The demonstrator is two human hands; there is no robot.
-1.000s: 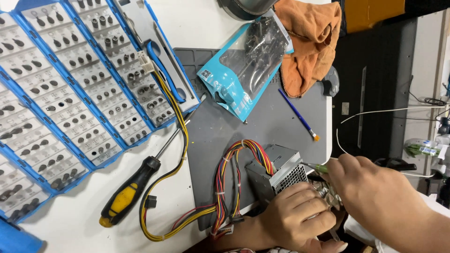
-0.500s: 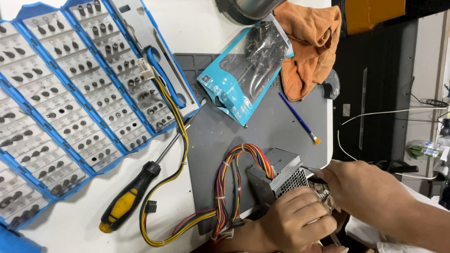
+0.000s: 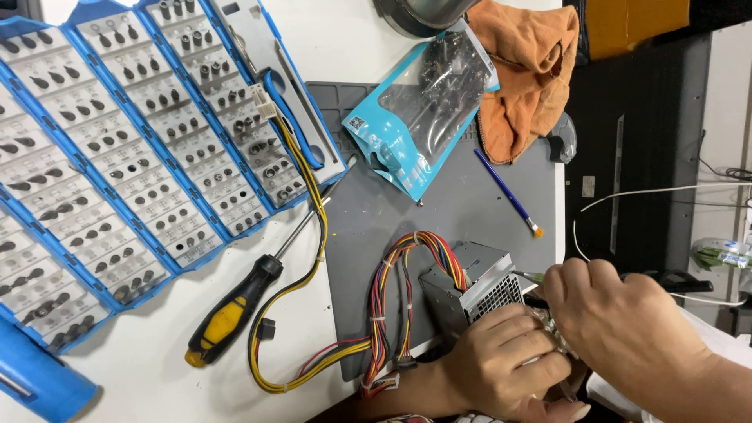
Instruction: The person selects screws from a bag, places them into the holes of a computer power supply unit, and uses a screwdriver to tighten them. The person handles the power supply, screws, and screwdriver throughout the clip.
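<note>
The power supply, a small grey metal box with a mesh end, sits at the lower edge of the grey mat, and everything else is best placed from it. The left hand lies over its near end, fingers curled together and pressed on the casing, steadying it. The right hand is just to the right of the box at the mesh end, fingers closed round a thin tool whose greenish tip pokes out toward the top corner; what the tip bears on is hidden by the hand. Compared with a second ago, the right hand has slid a little further from the box and the tool tip now shows clear of the casing, while the left hand has kept its hold and the box has barely moved; that reads as the work at the mesh end going on, not finished. A bundle of coloured wires loops out of the box to the left. Further left on the white surface lies a yellow-and-black screwdriver, and beyond it an open blue bit case. Above the box lie a blue brush, a teal pouch and an orange cloth.
</note>
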